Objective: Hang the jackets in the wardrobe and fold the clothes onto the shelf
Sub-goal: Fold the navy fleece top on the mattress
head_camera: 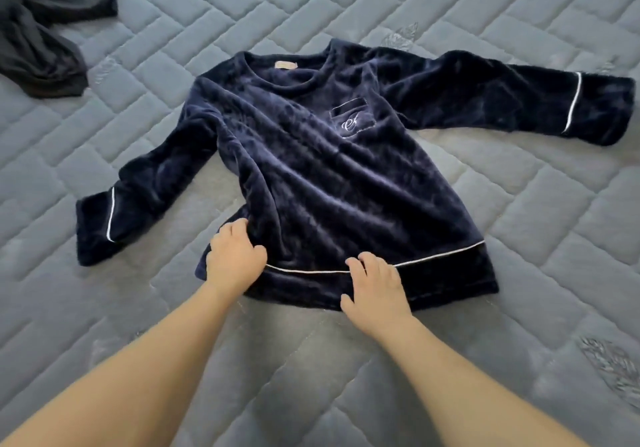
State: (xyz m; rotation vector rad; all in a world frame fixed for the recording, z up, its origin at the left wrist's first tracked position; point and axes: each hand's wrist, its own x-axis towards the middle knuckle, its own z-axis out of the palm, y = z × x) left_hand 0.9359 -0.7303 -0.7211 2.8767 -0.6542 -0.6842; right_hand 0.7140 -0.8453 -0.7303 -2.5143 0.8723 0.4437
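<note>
A navy fleece pyjama top (322, 169) with white piping and an embroidered chest pocket lies spread face up on the grey quilted mattress (519, 273), both sleeves stretched out to the sides. My left hand (235, 256) grips the lower left corner of the hem, fingers curled into the fabric. My right hand (375, 289) rests on the hem band near the middle, its fingers bent over the white piping and its thumb at the bottom edge of the cloth.
A crumpled dark grey garment (41, 34) lies at the mattress's far left corner. The quilted surface stretches out on every side of the top.
</note>
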